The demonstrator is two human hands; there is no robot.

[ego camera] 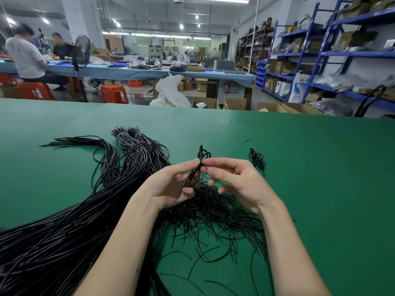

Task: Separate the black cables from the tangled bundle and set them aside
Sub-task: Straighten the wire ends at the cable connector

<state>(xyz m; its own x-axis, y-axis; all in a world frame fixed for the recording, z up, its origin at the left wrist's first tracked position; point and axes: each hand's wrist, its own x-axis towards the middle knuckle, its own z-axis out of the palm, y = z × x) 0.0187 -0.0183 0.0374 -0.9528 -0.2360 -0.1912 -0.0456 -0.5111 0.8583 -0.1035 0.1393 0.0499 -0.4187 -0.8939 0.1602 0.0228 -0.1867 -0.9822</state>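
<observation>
A big bundle of long black cables point(64, 221) fans across the green table point(310, 167) from the near left toward the middle, with tied ends point(128, 135) at the far side. A loose heap of short black cable pieces point(213, 212) lies under my hands. My left hand point(171, 184) grips a thin brown-handled tool point(186, 184) and pinches a looped black cable point(203, 155) at its top. My right hand point(235, 180) pinches the same loop from the right, its other fingers loosely curled.
A small knot of black cable pieces point(256, 160) lies set apart to the right, with one stray piece point(246, 142) beyond it. Past the table's far edge stand cardboard boxes point(235, 103), orange stools point(114, 94), blue shelving point(320, 54) and two seated people point(27, 56).
</observation>
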